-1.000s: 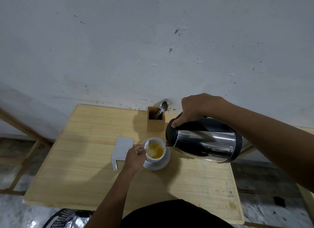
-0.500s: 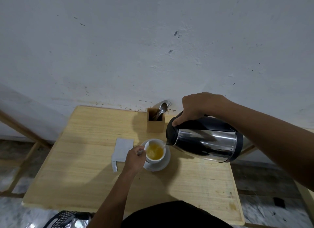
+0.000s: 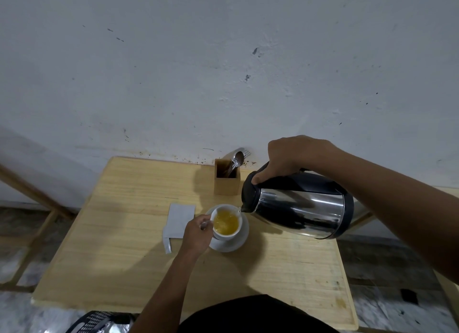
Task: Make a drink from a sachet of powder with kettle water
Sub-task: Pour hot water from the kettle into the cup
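A white cup with yellow-orange liquid stands on a white saucer in the middle of the wooden table. My left hand pinches the cup's handle from the left. My right hand grips the black handle of a steel kettle, tilted with its spout right over the cup's right rim. A grey sachet lies flat just left of the cup, its torn-off strip beside it.
A wooden holder with spoons and a fork stands at the table's back edge against the white wall. A black basket sits on the floor at the lower left. Wooden frame legs show at both sides.
The stream seen a second ago has thinned to a little water at the spout. The kettle has barely shifted. The liquid in the cup stands higher. My left hand stays on the handle.
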A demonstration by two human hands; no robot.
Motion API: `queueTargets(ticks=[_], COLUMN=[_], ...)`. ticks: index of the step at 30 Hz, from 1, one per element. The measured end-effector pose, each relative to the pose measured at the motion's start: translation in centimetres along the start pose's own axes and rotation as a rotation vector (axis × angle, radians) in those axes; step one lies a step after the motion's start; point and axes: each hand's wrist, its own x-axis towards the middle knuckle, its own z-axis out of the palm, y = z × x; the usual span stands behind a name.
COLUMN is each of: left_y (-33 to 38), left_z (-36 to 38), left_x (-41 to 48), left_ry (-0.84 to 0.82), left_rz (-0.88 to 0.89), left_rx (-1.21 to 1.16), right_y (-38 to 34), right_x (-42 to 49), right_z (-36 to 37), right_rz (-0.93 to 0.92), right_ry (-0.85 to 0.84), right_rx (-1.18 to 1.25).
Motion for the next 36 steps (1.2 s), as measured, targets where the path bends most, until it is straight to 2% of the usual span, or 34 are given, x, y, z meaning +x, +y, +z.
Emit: queueTargets(ticks=[6, 13, 22, 31, 36], left_y=[0.1, 0.1, 0.4, 1.0, 1.6], left_z=[0.0, 0.1, 0.9, 2.6, 3.2], left_x=[-0.1, 0.0, -0.3, -0.8, -1.3], left_ry=[0.008, 0.012, 0.087, 0.225, 0.286], left_rz=[-0.005, -0.029, -0.073, -0.113, -0.112], left_rx=[-0.01, -0.018, -0.058, -0.105, -0.095], right_y=[1.7, 6.2, 13.0, 17.7, 18.2], right_x=[-0.3, -0.8, -2.0, -1.5, -0.5], right_z=[0.9, 3.6, 9.8, 13.2, 15.2], right_rz=[0.0, -0.009, 0.034, 0.116, 0.189], right_ry=[0.024, 0.026, 0.409, 0.69, 0.756], right_rx=[0.102, 0.453, 0.958, 1.153, 1.21])
